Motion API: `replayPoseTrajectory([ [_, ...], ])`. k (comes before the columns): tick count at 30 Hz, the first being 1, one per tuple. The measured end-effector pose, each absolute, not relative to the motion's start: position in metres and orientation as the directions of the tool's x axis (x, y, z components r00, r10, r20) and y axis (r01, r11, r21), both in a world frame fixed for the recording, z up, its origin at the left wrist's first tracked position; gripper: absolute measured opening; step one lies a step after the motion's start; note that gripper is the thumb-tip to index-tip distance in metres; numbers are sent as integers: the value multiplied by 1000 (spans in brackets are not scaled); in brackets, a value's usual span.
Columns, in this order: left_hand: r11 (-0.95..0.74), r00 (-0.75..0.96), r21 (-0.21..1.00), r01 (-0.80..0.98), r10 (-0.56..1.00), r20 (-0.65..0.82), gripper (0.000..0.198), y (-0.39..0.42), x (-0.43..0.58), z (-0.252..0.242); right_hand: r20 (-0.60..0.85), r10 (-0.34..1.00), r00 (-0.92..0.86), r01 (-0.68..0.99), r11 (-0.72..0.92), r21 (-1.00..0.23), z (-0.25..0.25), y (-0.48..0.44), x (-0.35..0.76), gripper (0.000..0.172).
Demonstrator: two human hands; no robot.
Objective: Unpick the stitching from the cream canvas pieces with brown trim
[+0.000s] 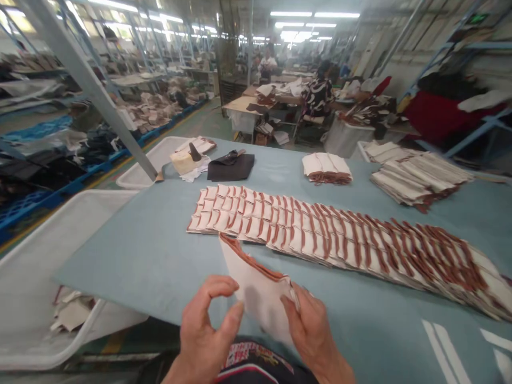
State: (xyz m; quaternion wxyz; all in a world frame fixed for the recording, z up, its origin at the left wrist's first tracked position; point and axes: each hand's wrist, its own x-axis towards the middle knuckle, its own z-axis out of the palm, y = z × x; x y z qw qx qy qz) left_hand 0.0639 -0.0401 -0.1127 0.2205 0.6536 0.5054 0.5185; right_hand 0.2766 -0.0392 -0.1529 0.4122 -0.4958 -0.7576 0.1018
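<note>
My right hand (pixel 314 333) grips a small stack of white fabric pieces with brown edging (pixel 256 282), held tilted just above the near edge of the grey-blue table (pixel 160 250). My left hand (pixel 208 330) is at the stack's left side, its thumb and forefinger curled and touching the white face of the pieces. Beyond the hands, a long fanned row of the same white-and-brown pieces (pixel 340 234) lies across the table from left to right.
Two more piles of pieces (pixel 327 168) (pixel 420 178) sit at the far right, a dark folded cloth (pixel 231 166) and cream scraps (pixel 188 157) at the far left. White bins (pixel 36 277) stand left of the table. A seated person (pixel 318 96) works at a far bench.
</note>
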Motion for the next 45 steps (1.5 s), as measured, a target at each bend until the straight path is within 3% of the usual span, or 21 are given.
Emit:
replayPoseTrajectory([
  [4,-499,72,677,542,830,553,32,-31,60,-119,523,829,-196,700,492,-518,-139,-62,294,31],
  [9,-615,338,664,426,789,513,30,-28,69,-116,492,845,-210,687,486,-540,-127,-77,292,29],
  [12,-608,412,711,353,784,465,15,-32,70,-106,451,860,-239,707,473,-526,-127,-80,290,28],
  [16,-378,466,849,370,866,183,6,-32,71,-88,391,865,-315,755,478,-449,-128,-79,282,30],
  [18,-196,464,891,410,885,-19,13,-28,71,-79,362,868,-340,779,476,-408,-125,-79,276,31],
  [20,-78,483,915,395,865,-135,21,-24,71,-70,320,885,-337,772,455,-445,-118,-80,269,29],
  [23,-5,506,941,338,844,-177,22,-20,67,-58,184,948,-258,637,310,-706,-102,-80,263,11],
  [25,-9,508,946,323,846,-165,21,-19,65,-50,101,979,-179,488,177,-855,-91,-76,260,8],
  [28,-43,529,939,341,835,-154,18,-19,65,-41,34,989,-141,302,76,-950,-75,-64,257,7],
  [33,-81,546,913,399,821,-165,13,-14,67,-28,-114,955,-272,63,-100,-993,-59,-45,256,20],
  [39,-109,562,911,399,814,-148,23,-12,67,-19,-227,846,-483,-148,-335,-931,-67,-36,263,49],
  [45,-111,566,919,378,813,-134,26,-11,67,-23,-199,825,-529,-191,-344,-919,-75,-34,264,54],
])
